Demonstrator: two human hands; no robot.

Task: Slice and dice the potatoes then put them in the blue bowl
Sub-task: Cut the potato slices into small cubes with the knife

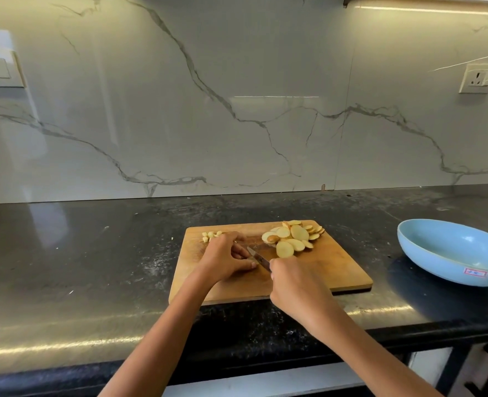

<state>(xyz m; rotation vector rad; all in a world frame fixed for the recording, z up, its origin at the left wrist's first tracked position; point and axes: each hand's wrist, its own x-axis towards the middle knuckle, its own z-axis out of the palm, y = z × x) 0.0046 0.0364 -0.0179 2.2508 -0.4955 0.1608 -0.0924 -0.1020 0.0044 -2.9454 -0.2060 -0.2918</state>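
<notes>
- Right now the person's two bare arms reach over the black speckled stone counter [93, 253] to a rectangular wooden cutting board [337, 270] lying flat near its front edge.
- Left hand [225, 259] rests knuckles-up on the left half of the board, fingers curled down and thumb stretched toward the blade; it seems to be pinning a potato piece, though whatever is under the fingers is hidden.
- Right hand [297, 285] is wrapped tight round the handle of a small steel-bladed kitchen knife [258, 257], whose blade points up and left, its tip just beside the left fingers.
- Pale yellow round potato slices [293, 237] with brown skin edges lie in an overlapping heap at the board's far right corner.
- A small cluster of diced potato cubes [211, 235] sits at the far left corner, just beyond the left hand.
- Well to the right of the board stands a light blue shallow oval bowl [449, 253] on the counter, a small red-and-white sticker [475, 272] on its near wall.
- Behind runs a white marble-veined backsplash [237, 110] with a white wall socket [477, 78] at right.
</notes>
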